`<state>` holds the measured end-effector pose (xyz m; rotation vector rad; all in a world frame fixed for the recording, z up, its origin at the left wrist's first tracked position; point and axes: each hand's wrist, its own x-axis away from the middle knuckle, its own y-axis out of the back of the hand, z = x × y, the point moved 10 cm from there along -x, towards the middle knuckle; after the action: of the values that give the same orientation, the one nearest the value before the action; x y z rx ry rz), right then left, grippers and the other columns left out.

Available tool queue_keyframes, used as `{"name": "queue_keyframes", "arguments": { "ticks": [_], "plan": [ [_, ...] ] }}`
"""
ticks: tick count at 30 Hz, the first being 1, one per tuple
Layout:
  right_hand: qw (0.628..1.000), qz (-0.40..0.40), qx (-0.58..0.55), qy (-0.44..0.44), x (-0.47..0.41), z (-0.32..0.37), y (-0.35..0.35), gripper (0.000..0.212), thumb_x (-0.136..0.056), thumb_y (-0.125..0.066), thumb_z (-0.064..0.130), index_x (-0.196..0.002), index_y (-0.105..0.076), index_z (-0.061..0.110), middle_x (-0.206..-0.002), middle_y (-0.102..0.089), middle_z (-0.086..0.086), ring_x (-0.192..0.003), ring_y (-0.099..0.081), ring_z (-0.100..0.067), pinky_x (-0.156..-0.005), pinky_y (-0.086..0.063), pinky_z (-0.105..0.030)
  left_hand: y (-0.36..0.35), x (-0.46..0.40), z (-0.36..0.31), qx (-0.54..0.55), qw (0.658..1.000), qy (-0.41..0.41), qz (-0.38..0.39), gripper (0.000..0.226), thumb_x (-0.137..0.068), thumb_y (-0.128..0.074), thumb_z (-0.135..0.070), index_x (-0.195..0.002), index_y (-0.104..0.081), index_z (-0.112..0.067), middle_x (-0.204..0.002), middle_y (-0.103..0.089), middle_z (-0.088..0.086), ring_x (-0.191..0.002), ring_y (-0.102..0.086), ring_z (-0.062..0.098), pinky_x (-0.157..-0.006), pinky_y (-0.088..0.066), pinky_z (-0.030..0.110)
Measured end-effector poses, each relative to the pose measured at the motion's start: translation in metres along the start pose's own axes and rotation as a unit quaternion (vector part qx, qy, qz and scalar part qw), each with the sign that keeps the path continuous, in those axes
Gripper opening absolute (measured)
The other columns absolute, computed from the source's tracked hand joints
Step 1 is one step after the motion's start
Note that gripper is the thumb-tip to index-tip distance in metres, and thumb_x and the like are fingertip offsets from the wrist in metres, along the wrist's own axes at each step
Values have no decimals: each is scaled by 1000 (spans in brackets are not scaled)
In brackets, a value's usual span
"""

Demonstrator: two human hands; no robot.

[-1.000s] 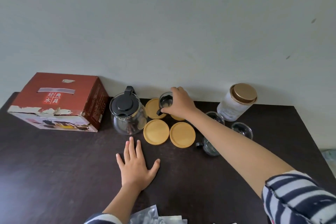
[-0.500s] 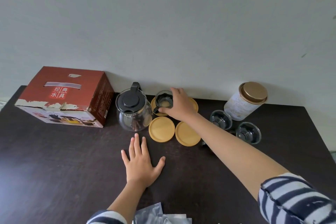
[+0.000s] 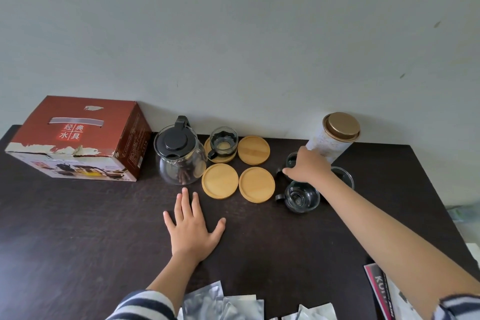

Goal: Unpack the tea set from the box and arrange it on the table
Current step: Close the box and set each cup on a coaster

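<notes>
A glass cup [image 3: 224, 141] with a black handle stands on the back-left wooden coaster [image 3: 209, 147]. Three more coasters lie bare: back right [image 3: 253, 150], front left [image 3: 220, 181], front right [image 3: 256, 184]. The glass teapot [image 3: 179, 156] with a black lid stands left of them, beside the red box [image 3: 78, 138]. My right hand [image 3: 306, 167] is cupped over a second glass cup [image 3: 291, 160], fingers curled round its near side by the handle. A third cup [image 3: 301, 196] stands just in front. A fourth [image 3: 344, 176] shows behind my forearm. My left hand [image 3: 192, 226] lies flat on the table.
A white tin with a gold lid [image 3: 335, 138] stands against the wall behind my right hand. Silver foil packets [image 3: 215, 304] and a printed leaflet [image 3: 379, 288] lie along the table's near edge. The dark table [image 3: 78, 228] ends at the right [image 3: 428, 189].
My right hand let go of the cup on the back-left coaster and moved right onto another cup near the tin. My left hand stayed flat on the table.
</notes>
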<state>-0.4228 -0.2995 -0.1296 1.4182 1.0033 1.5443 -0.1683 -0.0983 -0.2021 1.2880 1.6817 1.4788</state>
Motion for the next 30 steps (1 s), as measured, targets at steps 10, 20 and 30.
{"name": "queue_keyframes", "arguments": {
  "ticks": [10,20,30],
  "plan": [
    [997,6,-39,59,-8,27,13,83,-73,-71,56,-137,-39,14,-132,-47,-14,-117,-50,-31,-84,-49,-37,-2,0,0,0,1000,-1,-10,100,-76,-25,-78,-151,-16,-13,-160,-2,9,-147,1,27,-113,-7,58],
    [985,-33,-36,166,-26,105,29,81,-70,-79,46,-136,-41,15,-130,-45,-10,-115,-51,-31,-83,-52,-38,-1,-1,2,7,1000,-4,-11,100,-76,-26,-79,-151,-16,-13,-160,-1,9,-147,1,27,-114,-4,57],
    [987,-24,-35,158,-36,116,17,82,-72,-77,49,-137,-41,14,-134,-44,-11,-118,-50,-30,-82,-52,-38,-2,-1,1,9,1000,-5,-15,100,-76,-28,-78,-151,-18,-13,-160,-2,8,-147,0,27,-113,-4,57]
  ]
}}
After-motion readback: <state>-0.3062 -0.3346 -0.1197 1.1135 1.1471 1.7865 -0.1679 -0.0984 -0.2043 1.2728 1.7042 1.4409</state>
